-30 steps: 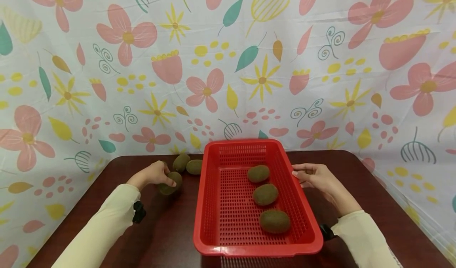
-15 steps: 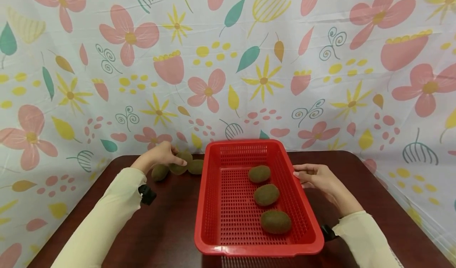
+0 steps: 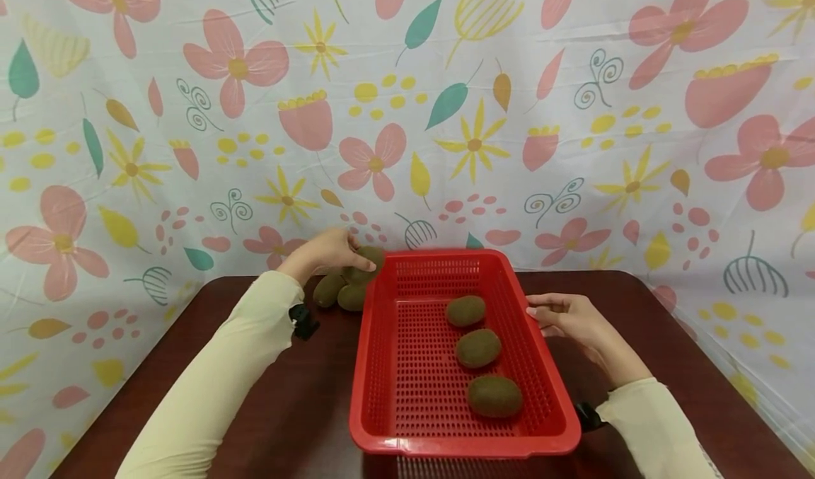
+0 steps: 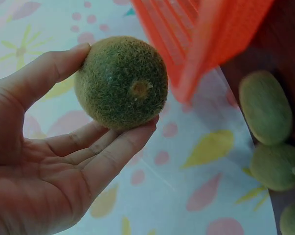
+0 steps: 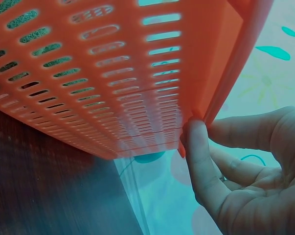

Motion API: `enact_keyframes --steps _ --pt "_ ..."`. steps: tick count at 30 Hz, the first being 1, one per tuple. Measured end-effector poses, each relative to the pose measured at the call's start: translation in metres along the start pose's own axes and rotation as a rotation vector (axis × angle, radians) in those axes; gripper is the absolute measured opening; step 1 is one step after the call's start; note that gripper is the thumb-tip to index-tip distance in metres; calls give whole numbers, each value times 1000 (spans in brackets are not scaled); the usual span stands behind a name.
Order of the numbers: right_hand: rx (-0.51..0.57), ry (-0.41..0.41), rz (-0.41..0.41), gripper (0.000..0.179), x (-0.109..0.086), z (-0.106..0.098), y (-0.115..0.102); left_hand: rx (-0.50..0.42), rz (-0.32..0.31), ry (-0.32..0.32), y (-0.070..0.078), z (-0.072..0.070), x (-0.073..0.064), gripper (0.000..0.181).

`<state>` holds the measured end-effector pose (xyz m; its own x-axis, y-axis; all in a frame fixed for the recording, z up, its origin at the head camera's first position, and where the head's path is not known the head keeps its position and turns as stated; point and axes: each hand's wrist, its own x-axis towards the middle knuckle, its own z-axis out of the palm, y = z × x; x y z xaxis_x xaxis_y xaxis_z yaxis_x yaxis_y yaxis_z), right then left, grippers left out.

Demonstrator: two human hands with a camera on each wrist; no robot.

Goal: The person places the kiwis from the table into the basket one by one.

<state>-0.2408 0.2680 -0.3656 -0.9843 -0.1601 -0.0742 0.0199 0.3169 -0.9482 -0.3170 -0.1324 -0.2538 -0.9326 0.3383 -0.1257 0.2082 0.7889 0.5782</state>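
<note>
My left hand (image 3: 327,251) grips a brown fuzzy kiwi (image 4: 123,83) between thumb and fingers. It is raised near the back left corner of a red plastic basket (image 3: 467,448), its stem end facing the left wrist camera. Inside the basket, toward its right side, lie three kiwis (image 3: 478,348) in a row. With thumb and fingers, my right hand (image 3: 569,320) pinches the basket's right rim, seen closely in the right wrist view (image 5: 245,171).
Left of the basket, below the left hand, more kiwis (image 4: 267,107) lie on the dark wooden table (image 3: 280,401). A flowered cloth (image 3: 407,111) hangs along the table's back edge. The basket's slotted side wall (image 5: 103,73) stands beside the right hand.
The left hand has carried its kiwi up and rightward, from the table to beside the basket's back left corner. The right hand keeps its hold on the rim.
</note>
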Motion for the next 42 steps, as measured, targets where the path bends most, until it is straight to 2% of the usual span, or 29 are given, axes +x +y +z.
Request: enact_keyframes --steps 1,4,6,10,14,20,29,37,42 --pt "0 2 0 58 0 0 0 24 1 -4 5 1 3 41" --pt "4 3 -4 57 0 -1 0 44 18 27 19 6 10 37" --pt "9 4 -4 57 0 -1 1 47 21 15 27 10 16 48" --pt "20 -1 -6 55 0 0 1 27 17 4 41 18 28 56" --pt "26 -10 -13 55 1 0 0 -3 -11 25 55 28 39 52" --pt "29 -8 -7 56 1 0 1 -15 -59 60 70 45 51 32" --pt "5 7 -14 56 0 -1 2 -113 -126 83 69 75 71 57" --pt "2 4 -10 56 0 0 3 -7 -191 42 55 100 79 52" --pt "13 5 -9 56 -1 -1 2 -1 -240 14 44 111 83 52"
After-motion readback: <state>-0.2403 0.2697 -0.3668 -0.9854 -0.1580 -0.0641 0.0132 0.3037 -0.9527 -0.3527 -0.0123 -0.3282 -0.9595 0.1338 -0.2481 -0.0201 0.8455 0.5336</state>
